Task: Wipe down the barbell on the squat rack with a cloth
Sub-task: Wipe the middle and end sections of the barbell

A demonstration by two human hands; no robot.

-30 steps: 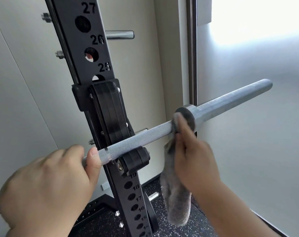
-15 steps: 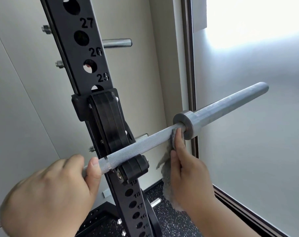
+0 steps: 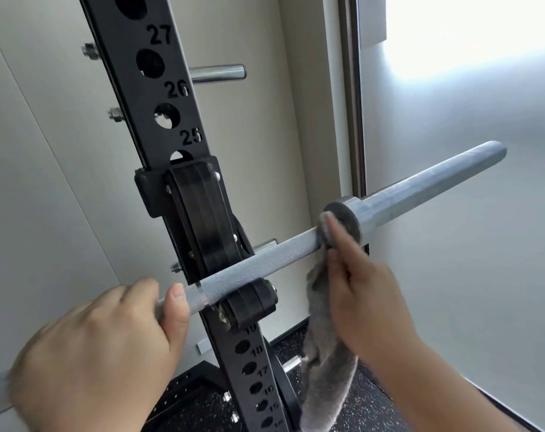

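Left hand wrapped round barbell, steadying. Right hand holds cloth, fingertips pressing it onto shaft against collar; tail hangs below palm. Best, I judge: wrap cloth fully round, twist at collar seam.

A smooth cream wall panel fills the left side, crossed by a thin slanted seam. Right of it, a beige wall section runs up to a dark vertical frame strip. Beyond the strip is a frosted grey glass pane, glowing white at its top. Below lies a black speckled rubber floor, with a small pale grey block at the wall's foot.
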